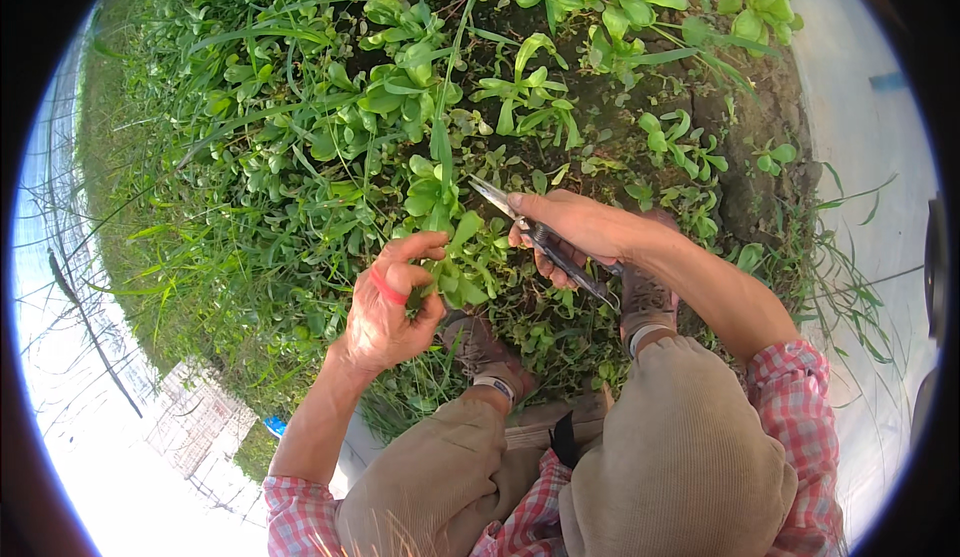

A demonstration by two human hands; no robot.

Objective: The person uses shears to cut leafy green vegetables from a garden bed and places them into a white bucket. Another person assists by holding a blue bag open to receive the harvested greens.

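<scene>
My left hand point(394, 302), with a red band around one finger, has its fingers curled on a small leafy green plant point(463, 260). Whether this plant is still rooted is hidden by the hand and leaves. In my right hand point(574, 230) is a pair of garden snips point(551, 249) with dark handles, a coil spring and narrow metal blades. The blades point up and to the left, with the tip just right of a broad-leaved rosette point(429, 197). A long grass blade point(441, 144) stands over that rosette.
Dense low greens and grass point(300, 144) spread to the left. Bare soil point(757, 121) edges the bed at right, beside pale sheeting point(855, 144). My shoes point(480, 347) stand among the plants. A wooden board point(555, 422) lies between my legs.
</scene>
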